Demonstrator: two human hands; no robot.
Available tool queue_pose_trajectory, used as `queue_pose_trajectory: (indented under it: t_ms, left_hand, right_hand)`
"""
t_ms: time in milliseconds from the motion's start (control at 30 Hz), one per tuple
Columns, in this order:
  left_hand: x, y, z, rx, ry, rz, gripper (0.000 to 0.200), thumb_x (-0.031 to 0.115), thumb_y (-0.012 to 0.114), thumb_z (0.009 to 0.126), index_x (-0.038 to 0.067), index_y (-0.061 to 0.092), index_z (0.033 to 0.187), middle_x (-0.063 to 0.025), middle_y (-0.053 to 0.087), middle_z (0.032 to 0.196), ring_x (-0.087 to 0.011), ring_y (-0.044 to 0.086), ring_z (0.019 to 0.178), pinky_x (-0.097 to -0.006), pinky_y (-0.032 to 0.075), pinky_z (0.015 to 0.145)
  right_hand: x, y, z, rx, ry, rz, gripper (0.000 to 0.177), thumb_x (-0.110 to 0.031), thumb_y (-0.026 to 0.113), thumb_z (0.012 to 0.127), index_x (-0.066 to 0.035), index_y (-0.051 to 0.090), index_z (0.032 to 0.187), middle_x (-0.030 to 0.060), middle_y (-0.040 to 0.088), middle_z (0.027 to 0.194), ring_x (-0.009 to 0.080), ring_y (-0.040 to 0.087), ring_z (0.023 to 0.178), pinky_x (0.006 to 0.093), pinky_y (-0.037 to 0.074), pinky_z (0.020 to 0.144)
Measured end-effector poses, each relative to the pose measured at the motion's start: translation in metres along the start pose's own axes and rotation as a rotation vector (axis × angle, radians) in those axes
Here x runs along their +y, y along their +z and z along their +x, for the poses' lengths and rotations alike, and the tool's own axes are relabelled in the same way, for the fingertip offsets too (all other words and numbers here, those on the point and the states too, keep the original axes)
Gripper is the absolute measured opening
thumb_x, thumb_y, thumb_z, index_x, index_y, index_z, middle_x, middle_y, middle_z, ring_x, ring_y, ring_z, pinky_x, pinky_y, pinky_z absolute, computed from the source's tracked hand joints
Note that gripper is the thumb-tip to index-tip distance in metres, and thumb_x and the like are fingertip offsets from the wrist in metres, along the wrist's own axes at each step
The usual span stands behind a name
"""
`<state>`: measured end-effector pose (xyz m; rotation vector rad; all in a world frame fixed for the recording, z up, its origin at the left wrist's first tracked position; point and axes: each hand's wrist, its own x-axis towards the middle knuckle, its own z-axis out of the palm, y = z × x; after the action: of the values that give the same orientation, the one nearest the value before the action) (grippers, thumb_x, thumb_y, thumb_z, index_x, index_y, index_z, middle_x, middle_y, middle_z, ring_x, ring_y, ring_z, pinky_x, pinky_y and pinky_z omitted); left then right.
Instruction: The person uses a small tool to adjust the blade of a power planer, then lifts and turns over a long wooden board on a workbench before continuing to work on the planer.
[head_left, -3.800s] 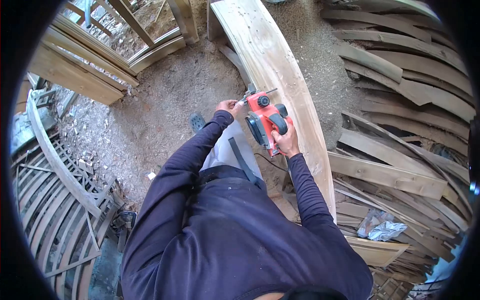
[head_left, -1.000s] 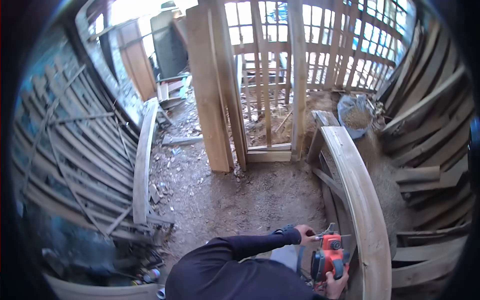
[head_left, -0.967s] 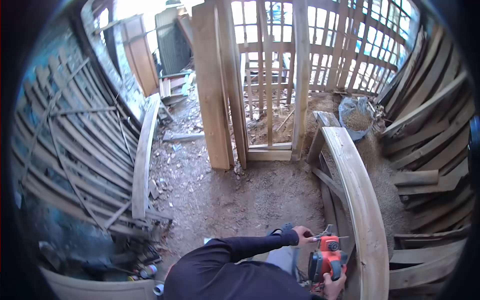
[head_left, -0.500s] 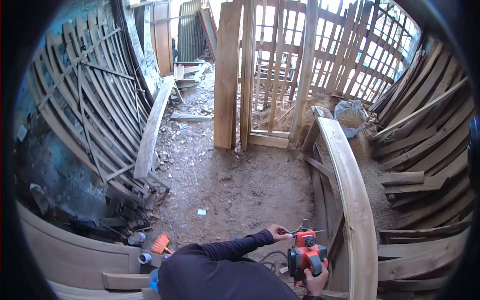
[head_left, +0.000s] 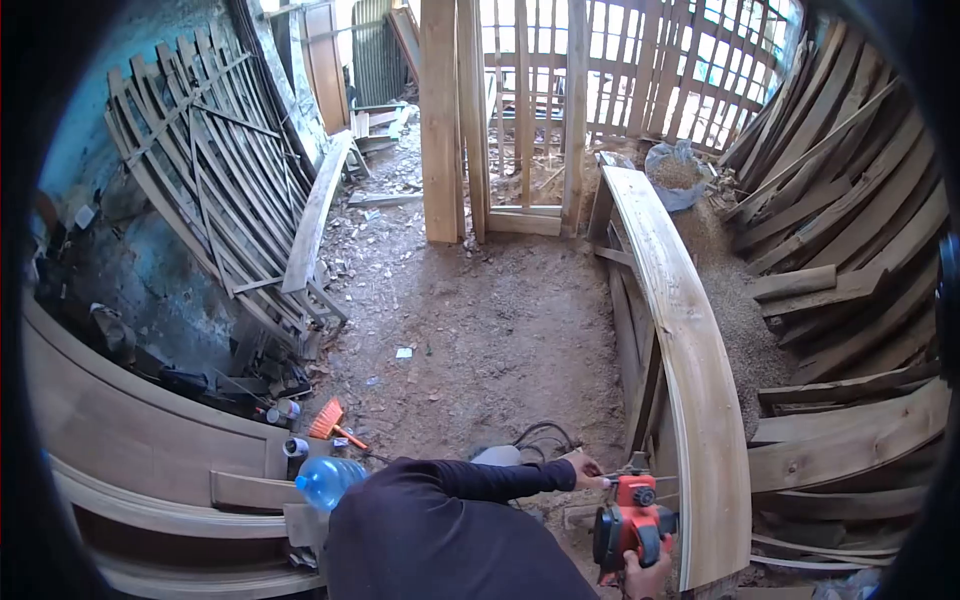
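- Your right hand [head_left: 647, 580] sits at 5 o'clock in the view and the bottom edge cuts most of it off. Only the knuckles and thumb show, wrapped tight round the rear handle of the electric planer [head_left: 630, 522].
- Your own dark-sleeved torso fills the bottom of the view and hides your right arm completely.
- The planer's sole is out of sight. The red body stands against the near end of the curved plank [head_left: 690, 350], but you cannot tell whether the blade side is touching wood.
- Your left hand [head_left: 586, 468] reaches across your body toward 3 o'clock, forearm nearly level and wrist straight. Its fingers are curled in narrow at the planer's front end — probably on the front fitting, though the grip is too small to make out.
- The plank sweeps from the planer up toward 12 o'clock, resting on edge on a low frame whose legs are mostly hidden behind it.
- A black cable [head_left: 540, 435] loops on the dirt floor at 10 o'clock from the planer; its far end disappears behind your shoulder.
- A blue water bottle [head_left: 325, 481] lies at 7 o'clock, half hidden by your shoulder, with an orange brush [head_left: 326, 421] just above it.
- A sack of sawdust [head_left: 676, 172] stands at 1 o'clock, beside the plank's far end.
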<state>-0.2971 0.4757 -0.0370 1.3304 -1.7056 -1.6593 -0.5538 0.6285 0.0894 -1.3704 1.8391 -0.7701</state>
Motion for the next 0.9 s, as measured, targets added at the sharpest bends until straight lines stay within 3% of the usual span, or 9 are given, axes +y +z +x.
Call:
queue_pose_trajectory:
  t_ms: [200, 333, 400, 433, 533, 567, 600, 633, 900]
  left_hand:
    - [0.044, 0.046, -0.031, -0.078, 0.005, 0.170, 0.055, 0.054, 0.068, 0.078, 0.005, 0.069, 0.102, -0.0120, 0.071, 0.093, -0.0222, 0.068, 0.085, -0.0320, 0.052, 0.078]
    - [0.053, 0.055, -0.066, -0.096, 0.035, 0.186, 0.054, 0.054, 0.067, 0.077, 0.006, 0.070, 0.101, -0.0129, 0.070, 0.092, -0.0241, 0.067, 0.084, -0.0347, 0.052, 0.076]
    - [0.057, 0.058, -0.090, -0.078, 0.185, 0.159, 0.045, 0.045, 0.069, 0.080, 0.005, 0.069, 0.100, -0.0132, 0.070, 0.086, -0.0236, 0.068, 0.076, -0.0344, 0.053, 0.069]
    - [0.050, 0.061, -0.098, -0.045, 0.232, 0.143, 0.045, 0.044, 0.069, 0.079, 0.003, 0.069, 0.099, -0.0140, 0.070, 0.086, -0.0241, 0.068, 0.076, -0.0352, 0.053, 0.069]
    - [0.036, 0.068, -0.114, -0.065, 0.202, 0.233, 0.048, 0.047, 0.069, 0.079, 0.002, 0.070, 0.096, -0.0154, 0.069, 0.085, -0.0239, 0.067, 0.080, -0.0365, 0.052, 0.072]
    - [0.029, 0.074, -0.117, -0.083, 0.160, 0.230, 0.052, 0.051, 0.068, 0.078, 0.002, 0.070, 0.096, -0.0164, 0.069, 0.085, -0.0230, 0.068, 0.080, -0.0356, 0.052, 0.071]
    - [0.049, 0.072, -0.133, -0.185, 0.102, 0.173, 0.049, 0.046, 0.068, 0.081, 0.001, 0.070, 0.098, -0.0166, 0.070, 0.086, -0.0205, 0.067, 0.080, -0.0339, 0.052, 0.072]
    - [0.033, 0.083, -0.134, -0.205, 0.135, 0.057, 0.041, 0.037, 0.067, 0.085, -0.001, 0.069, 0.100, -0.0138, 0.071, 0.087, -0.0163, 0.066, 0.079, -0.0312, 0.051, 0.073]
    - [0.047, 0.133, -0.179, -0.423, -0.078, -0.148, 0.032, 0.022, 0.069, 0.088, -0.005, 0.064, 0.104, -0.0064, 0.069, 0.087, -0.0093, 0.063, 0.080, -0.0246, 0.050, 0.074]
  right_hand:
    - [0.006, -0.030, -0.065, 0.136, 0.022, -0.103, 0.050, -0.020, 0.079, 0.073, 0.003, 0.059, 0.112, 0.0175, 0.065, 0.099, 0.0300, 0.061, 0.090, 0.0393, 0.048, 0.083]
    - [-0.023, -0.027, -0.117, 0.093, 0.287, 0.025, 0.069, -0.024, 0.077, 0.076, 0.003, 0.046, 0.131, 0.0205, 0.055, 0.124, 0.0297, 0.053, 0.114, 0.0393, 0.040, 0.099]
    - [0.047, 0.008, -0.137, 0.339, 0.247, 0.317, 0.045, -0.013, 0.072, 0.065, 0.004, 0.059, 0.104, 0.0031, 0.054, 0.078, 0.0144, 0.054, 0.072, 0.0282, 0.047, 0.072]
    - [0.063, 0.014, -0.147, 0.305, 0.027, 0.340, 0.054, -0.018, 0.075, 0.066, 0.004, 0.055, 0.111, 0.0049, 0.054, 0.079, 0.0170, 0.055, 0.074, 0.0313, 0.047, 0.076]
    - [-0.051, 0.006, -0.179, 0.235, 0.060, 0.484, 0.056, -0.018, 0.073, 0.074, 0.002, 0.051, 0.122, 0.0126, 0.059, 0.111, 0.0247, 0.057, 0.103, 0.0362, 0.046, 0.088]
    - [-0.011, -0.003, -0.188, 0.099, 0.037, 0.050, 0.054, -0.020, 0.072, 0.074, 0.000, 0.053, 0.120, 0.0130, 0.060, 0.108, 0.0261, 0.057, 0.102, 0.0357, 0.045, 0.090]
    - [-0.003, 0.009, -0.201, 0.256, 0.021, 0.189, 0.048, -0.023, 0.072, 0.075, -0.001, 0.058, 0.115, 0.0153, 0.060, 0.106, 0.0272, 0.057, 0.100, 0.0362, 0.043, 0.091]
    - [0.011, 0.010, -0.216, 0.369, -0.004, -0.096, 0.045, -0.027, 0.072, 0.074, -0.002, 0.063, 0.110, 0.0189, 0.066, 0.097, 0.0348, 0.063, 0.091, 0.0401, 0.048, 0.084]
    - [0.001, -0.029, -0.282, 0.332, 0.153, -0.071, 0.045, -0.022, 0.071, 0.070, 0.003, 0.062, 0.107, 0.0199, 0.067, 0.089, 0.0323, 0.066, 0.086, 0.0379, 0.050, 0.081]
